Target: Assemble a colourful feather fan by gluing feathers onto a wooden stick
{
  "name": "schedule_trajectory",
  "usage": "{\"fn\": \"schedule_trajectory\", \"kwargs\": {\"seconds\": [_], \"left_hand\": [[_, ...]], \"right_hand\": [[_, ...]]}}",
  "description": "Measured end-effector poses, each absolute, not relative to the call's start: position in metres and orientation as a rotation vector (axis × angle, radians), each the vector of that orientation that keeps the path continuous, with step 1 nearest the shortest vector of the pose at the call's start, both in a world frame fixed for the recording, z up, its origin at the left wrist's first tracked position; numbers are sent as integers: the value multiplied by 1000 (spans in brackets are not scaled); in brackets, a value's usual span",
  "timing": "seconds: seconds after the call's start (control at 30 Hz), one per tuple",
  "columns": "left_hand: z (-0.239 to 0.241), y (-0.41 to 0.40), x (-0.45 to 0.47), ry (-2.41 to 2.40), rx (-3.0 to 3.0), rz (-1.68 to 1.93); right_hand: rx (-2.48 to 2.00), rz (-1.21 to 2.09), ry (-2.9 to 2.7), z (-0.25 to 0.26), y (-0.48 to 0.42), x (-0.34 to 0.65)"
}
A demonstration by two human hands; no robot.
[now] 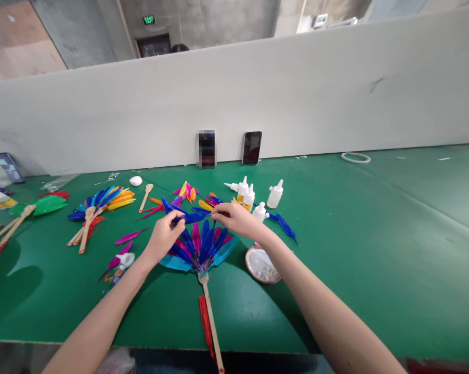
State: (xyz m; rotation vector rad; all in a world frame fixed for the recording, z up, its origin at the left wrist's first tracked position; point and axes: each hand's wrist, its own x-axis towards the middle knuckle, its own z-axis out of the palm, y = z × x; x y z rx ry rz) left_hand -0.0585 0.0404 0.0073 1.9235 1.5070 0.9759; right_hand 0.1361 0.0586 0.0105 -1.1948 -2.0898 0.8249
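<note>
A feather fan (200, 248) of blue, pink and light blue feathers lies on the green table, its wooden handle (212, 322) pointing toward me. Both my hands hover just above its top. My left hand (165, 234) pinches one end of a dark blue feather (191, 217). My right hand (234, 217) pinches the other end with closed fingers. A red strip (205, 324) lies beside the handle.
Several white glue bottles (253, 196) stand behind my right hand. A round dish (262, 265) lies at the right of the fan. Finished fans (102, 202) and loose feathers lie at the left. Two phones (251, 148) lean against the white partition. A white ring (355, 157) lies far right.
</note>
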Motion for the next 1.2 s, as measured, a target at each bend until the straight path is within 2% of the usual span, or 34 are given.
{"fn": "schedule_trajectory", "kwargs": {"seconds": [0.4,1.2], "left_hand": [[4,43,-60,1424,1860,1052],[8,40,-54,1583,2101,945]], "right_hand": [[-1206,823,-2079,8,60,137],[-1187,822,-2104,9,58,135]]}}
